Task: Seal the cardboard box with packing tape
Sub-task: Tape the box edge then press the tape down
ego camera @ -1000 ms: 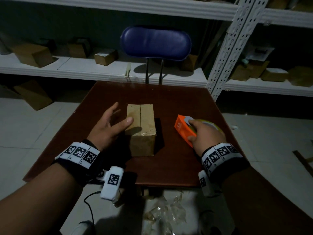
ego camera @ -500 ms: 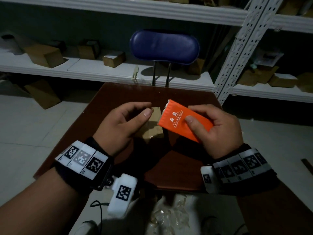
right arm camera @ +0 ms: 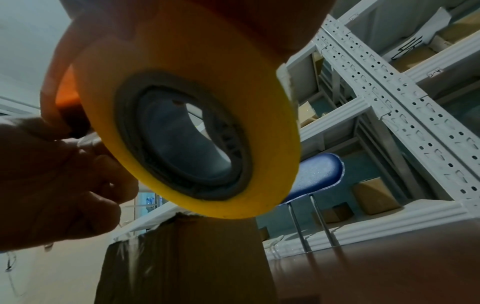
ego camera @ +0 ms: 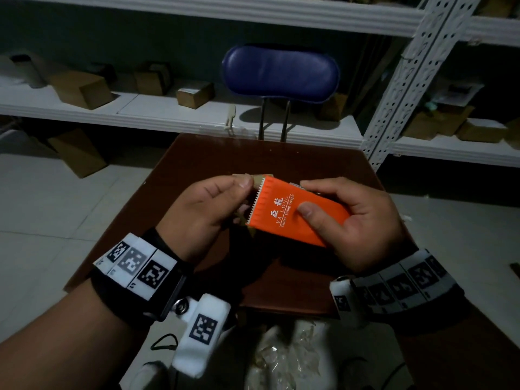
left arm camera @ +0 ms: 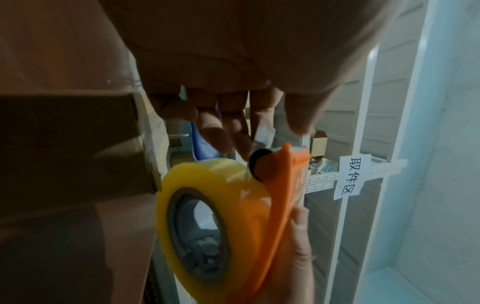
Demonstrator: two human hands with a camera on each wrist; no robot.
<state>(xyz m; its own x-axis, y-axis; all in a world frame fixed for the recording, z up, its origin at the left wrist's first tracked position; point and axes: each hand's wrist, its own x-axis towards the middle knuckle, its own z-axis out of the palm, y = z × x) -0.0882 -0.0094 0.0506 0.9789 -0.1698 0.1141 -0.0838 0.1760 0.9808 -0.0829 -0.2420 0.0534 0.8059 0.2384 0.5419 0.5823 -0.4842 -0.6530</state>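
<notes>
My right hand (ego camera: 306, 198) grips an orange tape dispenser (ego camera: 292, 212) with white lettering, thumb on top and fingers behind it, raised above the table. Its yellowish tape roll (left arm camera: 215, 205) shows from below in both wrist views. My left hand (ego camera: 249, 187) pinches thumb and forefinger at the dispenser's toothed edge, where a pale strip of tape end (right arm camera: 87, 139) shows between the fingers. The brown cardboard box (right arm camera: 182, 257) stands on the table beneath the roll. In the head view only a sliver of the box (ego camera: 263, 175) shows past my hands.
The dark brown table (ego camera: 213, 153) has a blue-backed chair (ego camera: 281, 71) behind it. White metal shelving (ego camera: 168, 114) with several small cartons runs along the back and right. Crumpled clear plastic (ego camera: 284, 358) lies on the floor by the table's near edge.
My right hand lifted the dispenser off the table and brought it over the box. My left hand left the box, rose, and closed thumb and forefinger at the toothed edge.
</notes>
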